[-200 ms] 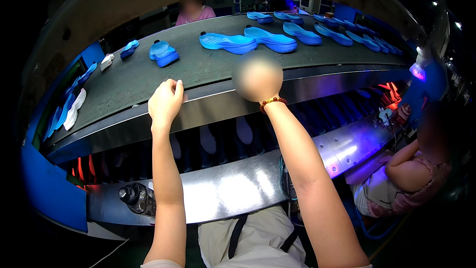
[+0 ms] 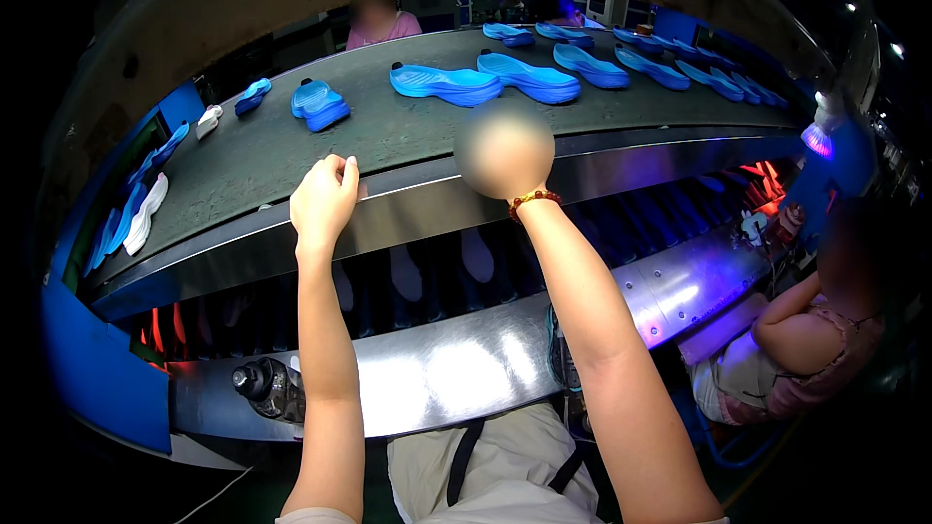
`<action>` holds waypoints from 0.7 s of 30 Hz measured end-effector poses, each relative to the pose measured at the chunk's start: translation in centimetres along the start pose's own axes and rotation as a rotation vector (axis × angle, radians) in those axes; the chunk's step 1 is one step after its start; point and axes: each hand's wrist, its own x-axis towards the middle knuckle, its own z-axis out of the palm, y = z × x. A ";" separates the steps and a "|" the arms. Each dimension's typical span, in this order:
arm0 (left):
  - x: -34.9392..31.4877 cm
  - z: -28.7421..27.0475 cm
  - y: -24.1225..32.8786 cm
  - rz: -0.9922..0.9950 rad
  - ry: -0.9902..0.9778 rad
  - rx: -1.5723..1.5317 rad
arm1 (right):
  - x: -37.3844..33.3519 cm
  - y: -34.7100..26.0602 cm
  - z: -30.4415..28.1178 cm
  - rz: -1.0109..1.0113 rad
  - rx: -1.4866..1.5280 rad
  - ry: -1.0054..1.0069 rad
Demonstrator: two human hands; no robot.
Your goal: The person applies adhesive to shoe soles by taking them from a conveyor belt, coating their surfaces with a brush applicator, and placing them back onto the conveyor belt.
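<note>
My left hand (image 2: 325, 202) is curled into a loose fist at the near metal edge of the dark green belt (image 2: 388, 141); no object shows in it. My right hand (image 2: 507, 153), further right over the same edge, is smeared by blur, so its fingers cannot be made out. A beaded bracelet (image 2: 534, 200) circles that wrist. Beyond my hands several blue shoe soles lie on the belt: a single sole (image 2: 320, 105) past my left hand, and a long sole (image 2: 445, 84) beside another sole (image 2: 529, 77) past my right. Neither hand touches a sole.
White soles (image 2: 146, 213) lie at the belt's left end. Below the belt, a lower level holds dark soles (image 2: 407, 274) behind a shiny metal ledge (image 2: 447, 369). A dark bottle (image 2: 267, 388) stands on the ledge. One person (image 2: 811, 340) sits at right, another (image 2: 385, 27) across the belt.
</note>
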 end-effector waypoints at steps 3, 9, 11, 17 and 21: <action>0.0 0.0 0.2 0.003 0.000 0.006 | -0.1 0.2 0.1 0.003 -0.004 -0.006; 0.0 -0.2 0.7 -0.029 -0.055 0.040 | -0.5 0.9 0.9 0.026 -0.021 -0.058; 0.0 -0.2 0.9 -0.027 -0.054 0.037 | -0.6 1.2 1.3 0.045 -0.026 -0.083; -0.1 0.3 0.6 -0.002 0.005 -0.006 | -0.3 1.0 1.1 -0.040 0.099 0.271; 0.0 0.3 1.2 -0.018 -0.038 0.034 | -0.3 1.2 0.6 -0.032 0.070 0.231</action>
